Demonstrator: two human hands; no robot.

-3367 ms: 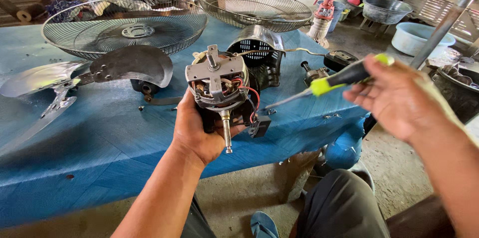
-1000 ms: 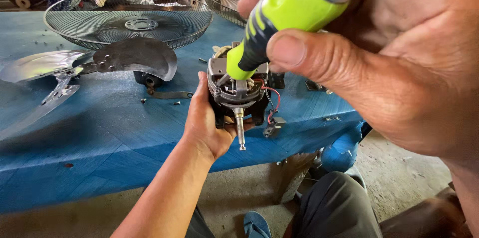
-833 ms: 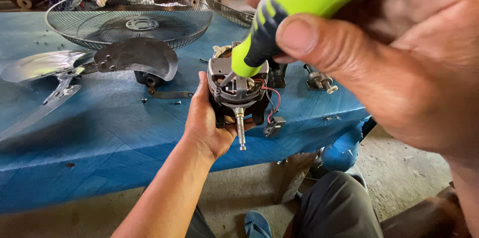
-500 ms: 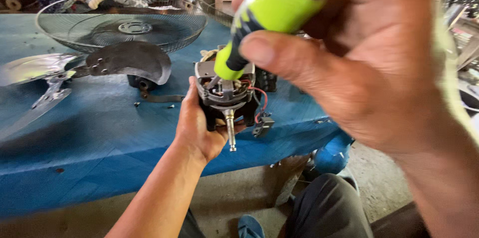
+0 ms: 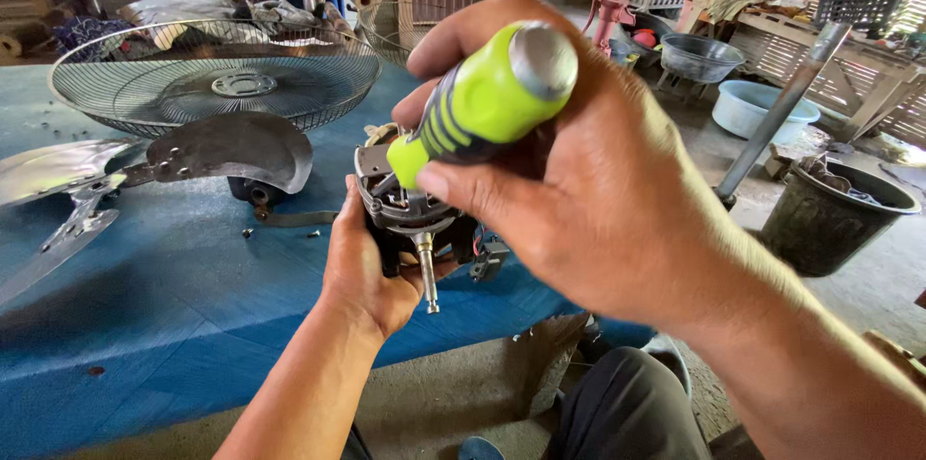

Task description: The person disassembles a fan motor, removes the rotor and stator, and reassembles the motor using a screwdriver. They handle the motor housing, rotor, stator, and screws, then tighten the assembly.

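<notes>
Head view: left hand (image 5: 371,272) cups the fan motor (image 5: 410,214) from below (shaft toward the camera), right hand (image 5: 579,200) fingers wrapped around the green screwdriver (image 5: 477,103) angled into it.

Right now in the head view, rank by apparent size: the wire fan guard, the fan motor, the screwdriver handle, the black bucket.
1. wire fan guard, largest.
2. and 3. black bucket and screwdriver handle: they look alike, but the handle is very near the camera, so unranked.
4. fan motor, partly hidden by the left hand and right hand.
</notes>
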